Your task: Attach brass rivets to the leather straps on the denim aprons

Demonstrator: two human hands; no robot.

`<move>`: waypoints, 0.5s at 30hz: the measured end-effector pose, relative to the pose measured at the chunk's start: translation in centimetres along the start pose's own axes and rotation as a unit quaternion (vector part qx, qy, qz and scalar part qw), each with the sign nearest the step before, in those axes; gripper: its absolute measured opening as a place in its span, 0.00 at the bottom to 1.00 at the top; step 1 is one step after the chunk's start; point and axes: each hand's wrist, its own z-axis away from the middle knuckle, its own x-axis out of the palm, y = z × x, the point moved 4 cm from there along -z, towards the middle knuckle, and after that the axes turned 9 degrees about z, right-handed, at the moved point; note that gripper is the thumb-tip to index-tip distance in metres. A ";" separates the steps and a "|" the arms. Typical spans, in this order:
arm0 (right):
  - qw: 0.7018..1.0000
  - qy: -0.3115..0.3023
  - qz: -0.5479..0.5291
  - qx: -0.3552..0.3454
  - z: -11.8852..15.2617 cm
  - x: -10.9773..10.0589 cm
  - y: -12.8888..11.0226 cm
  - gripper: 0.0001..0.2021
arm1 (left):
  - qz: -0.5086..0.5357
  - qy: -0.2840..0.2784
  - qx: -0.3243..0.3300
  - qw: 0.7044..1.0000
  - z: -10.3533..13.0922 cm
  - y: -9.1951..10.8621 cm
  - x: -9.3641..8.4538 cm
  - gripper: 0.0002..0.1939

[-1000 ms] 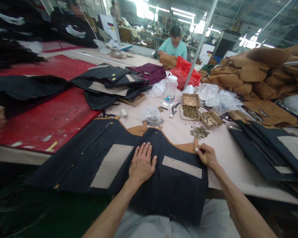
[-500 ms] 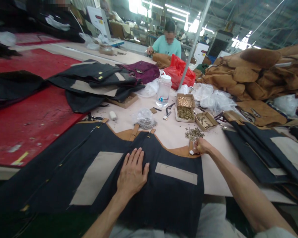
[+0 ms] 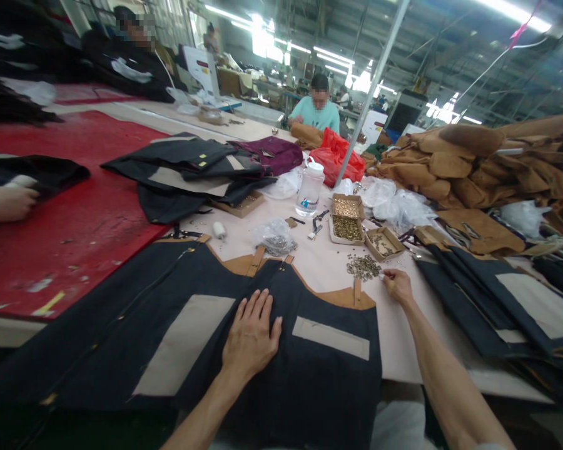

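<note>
A dark garment panel (image 3: pixel 328 394) with beige pocket patches and brown edging lies across the table in front of me. My left hand (image 3: pixel 252 337) rests flat on its middle, fingers stretched out. Just off the panel's upper right corner, my right hand (image 3: pixel 398 286) pinches a small white piece (image 3: pixel 382 275), whose kind I cannot make out. A heap of small metal fittings (image 3: pixel 363 267) lies close to those fingertips. Below the heap, a brown tab (image 3: pixel 357 291) sticks up from the panel's edging.
Behind the heap stand small boxes of metal fittings (image 3: pixel 348 229) and a clear plastic jug (image 3: pixel 310 187). More dark panels (image 3: pixel 478 300) are stacked at right, with brown cloth pieces (image 3: pixel 473 169) piled beyond. Another person's hand (image 3: pixel 9 203) is over the red tabletop (image 3: pixel 89 262) at left.
My right hand has moved off the panel's upper right corner, rightward, keeping the white piece. My left hand stays put. Another person's hand has come into view at left.
</note>
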 end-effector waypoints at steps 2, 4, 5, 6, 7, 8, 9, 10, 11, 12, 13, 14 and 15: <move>1.000 -0.003 0.022 -0.010 -0.4 0.5 0.1 0.20 | 0.003 0.002 -0.001 1.000 0.1 0.0 0.0 0.30; 0.999 -0.004 0.047 -0.020 -0.7 0.9 0.1 0.19 | 0.007 0.003 -0.003 1.000 0.1 0.0 0.0 0.30; 0.998 -0.005 0.059 -0.024 -0.8 1.0 0.1 0.18 | 0.008 0.003 -0.004 1.000 0.2 0.0 0.0 0.30; 0.997 -0.006 0.072 -0.029 -0.9 1.2 0.0 0.17 | 0.009 0.003 -0.005 1.000 0.2 0.0 0.0 0.30; 0.996 -0.008 0.084 -0.033 -1.0 1.2 0.0 0.16 | 0.010 0.002 -0.006 1.000 0.2 0.0 0.0 0.30; 0.995 -0.009 0.096 -0.035 -1.2 1.3 0.0 0.15 | 0.010 0.000 -0.007 1.000 0.2 0.1 -0.1 0.30; 0.993 -0.011 0.108 -0.036 -1.3 1.3 0.0 0.14 | 0.010 -0.002 -0.007 1.000 0.2 0.2 -0.1 0.30; 0.992 -0.013 0.119 -0.036 -1.4 1.4 0.0 0.13 | 0.011 -0.003 -0.008 1.000 0.2 0.3 -0.2 0.30; 0.991 -0.015 0.129 -0.037 -1.5 1.3 -0.2 0.12 | 0.012 -0.004 -0.009 1.000 0.2 0.4 -0.2 0.30; 0.990 -0.017 0.137 -0.039 -1.5 1.2 -0.3 0.11 | 0.014 -0.006 -0.010 1.000 0.2 0.5 -0.3 0.30; 0.989 -0.019 0.143 -0.044 -1.4 1.1 -0.6 0.10 | 0.015 -0.007 -0.011 1.000 0.2 0.6 -0.3 0.29; 0.988 -0.019 0.146 -0.051 -1.1 0.9 -1.0 0.09 | 0.016 -0.007 -0.011 1.000 0.2 0.7 -0.4 0.29; 0.987 -0.018 0.146 -0.058 -0.7 0.6 -1.4 0.08 | 0.016 -0.007 -0.013 1.000 0.3 0.7 -0.5 0.29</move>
